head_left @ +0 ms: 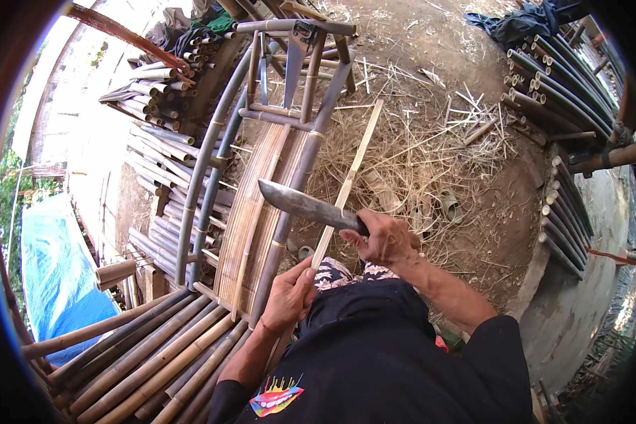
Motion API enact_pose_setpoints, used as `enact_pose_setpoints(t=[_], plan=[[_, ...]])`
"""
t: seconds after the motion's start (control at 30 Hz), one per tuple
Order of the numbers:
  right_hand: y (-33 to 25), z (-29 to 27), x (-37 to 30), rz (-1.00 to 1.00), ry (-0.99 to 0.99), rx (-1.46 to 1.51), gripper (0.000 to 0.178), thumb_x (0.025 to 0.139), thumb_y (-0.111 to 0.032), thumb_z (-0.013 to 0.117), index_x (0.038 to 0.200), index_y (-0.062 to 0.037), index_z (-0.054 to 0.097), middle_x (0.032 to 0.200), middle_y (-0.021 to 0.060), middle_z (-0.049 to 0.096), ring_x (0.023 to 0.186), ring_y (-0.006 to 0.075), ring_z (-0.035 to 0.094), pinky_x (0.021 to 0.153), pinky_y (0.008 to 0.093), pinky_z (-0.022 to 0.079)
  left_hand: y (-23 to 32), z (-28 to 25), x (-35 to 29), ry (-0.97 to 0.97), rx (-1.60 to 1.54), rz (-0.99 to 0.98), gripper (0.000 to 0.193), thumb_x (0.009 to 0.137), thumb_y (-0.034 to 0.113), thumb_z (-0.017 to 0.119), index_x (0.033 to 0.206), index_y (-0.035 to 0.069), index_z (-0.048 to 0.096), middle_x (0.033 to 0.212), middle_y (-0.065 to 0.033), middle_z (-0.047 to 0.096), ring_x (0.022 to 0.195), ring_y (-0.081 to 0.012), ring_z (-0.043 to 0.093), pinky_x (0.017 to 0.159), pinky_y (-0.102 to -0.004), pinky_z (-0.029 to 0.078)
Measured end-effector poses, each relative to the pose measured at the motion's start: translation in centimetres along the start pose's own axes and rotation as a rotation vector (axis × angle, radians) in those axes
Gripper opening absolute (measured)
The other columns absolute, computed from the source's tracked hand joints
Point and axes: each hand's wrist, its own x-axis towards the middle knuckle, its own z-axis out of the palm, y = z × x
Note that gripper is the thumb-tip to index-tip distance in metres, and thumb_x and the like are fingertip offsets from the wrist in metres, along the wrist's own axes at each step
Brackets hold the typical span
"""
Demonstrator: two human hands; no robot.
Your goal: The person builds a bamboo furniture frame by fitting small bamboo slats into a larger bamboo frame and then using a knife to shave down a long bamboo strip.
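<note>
My right hand (389,239) is wrapped round the dark handle of a broad-bladed machete (304,205). Its blade points left and lies across a long, pale bamboo strip (353,169). The strip runs from near my lap up and away to the right. Lower down, my left hand (290,293) grips this strip near its close end. Just left of the blade stands a bamboo chair frame (290,212) with a slatted panel (244,233). A handsaw (297,63) rests at its far end.
Bamboo poles are stacked at the left (152,92) and the right (565,85). A bamboo-slat bench (155,360) extends at lower left. Thin shavings (417,155) litter the dirt floor ahead. A blue tarp (60,268) hangs at far left.
</note>
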Motion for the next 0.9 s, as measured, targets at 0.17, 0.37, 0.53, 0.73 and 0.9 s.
enact_pose_setpoints(t=[0.17, 0.37, 0.53, 0.73, 0.9], plan=[[2.7, 0.2, 2.0, -0.096, -0.042, -0.126, 0.062, 0.09, -0.067, 0.043, 0.079, -0.0071, 0.056, 0.058, 0.0097, 0.057, 0.049, 0.0259, 0.06, 0.045, 0.0401, 0.05, 0.2, -0.4, 0.2, 0.014, 0.047, -0.078, 0.043, 0.101, 0.026, 0.048, 0.14, 0.008, 0.046, 0.059, 0.0038, 0.043, 0.04, -0.0038, 0.037, 0.036, -0.0193, 0.031], [1.5, 0.9, 3.8, 0.013, -0.054, -0.097, 0.063, 0.091, -0.068, 0.04, 0.077, -0.0071, 0.054, 0.058, 0.011, 0.057, 0.049, 0.0253, 0.06, 0.044, 0.0385, 0.049, 1.7, -3.8, 1.1, -0.029, 0.078, -0.09, 0.043, 0.102, 0.027, 0.047, 0.14, 0.008, 0.045, 0.058, 0.0042, 0.041, 0.043, -0.0032, 0.035, 0.036, -0.0197, 0.031], [4.6, 3.8, 8.2, 0.064, 0.117, -0.297, 0.065, 0.09, -0.069, 0.039, 0.078, -0.0079, 0.055, 0.061, 0.0109, 0.059, 0.051, 0.0232, 0.061, 0.044, 0.0367, 0.049, 3.6, -8.4, 2.3, -0.079, 0.097, -0.107, 0.043, 0.102, 0.025, 0.046, 0.141, 0.008, 0.044, 0.059, 0.0042, 0.041, 0.043, -0.0033, 0.036, 0.037, -0.02, 0.032], [10.0, 4.4, 13.9, 0.465, 0.095, -0.371, 0.07, 0.091, -0.074, 0.024, 0.074, -0.0128, 0.054, 0.05, -0.005, 0.04, 0.041, 0.0093, 0.037, 0.037, 0.0291, 0.032, 4.6, -19.0, 0.5, -0.171, 0.136, -0.124, 0.04, 0.102, 0.023, 0.046, 0.14, 0.009, 0.046, 0.059, 0.0037, 0.043, 0.043, -0.0039, 0.038, 0.037, -0.0198, 0.032], [17.5, -1.8, 17.0, 0.765, 0.425, -0.004, 0.07, 0.088, -0.072, 0.041, 0.082, -0.0042, 0.059, 0.056, 0.0009, 0.049, 0.04, 0.0101, 0.043, 0.036, 0.0258, 0.034, 6.0, -28.7, -0.4, -0.175, 0.243, -0.206, 0.039, 0.102, 0.029, 0.045, 0.134, 0.008, 0.053, 0.059, 0.0025, 0.046, 0.051, -0.0061, 0.044, 0.047, -0.0228, 0.037]])
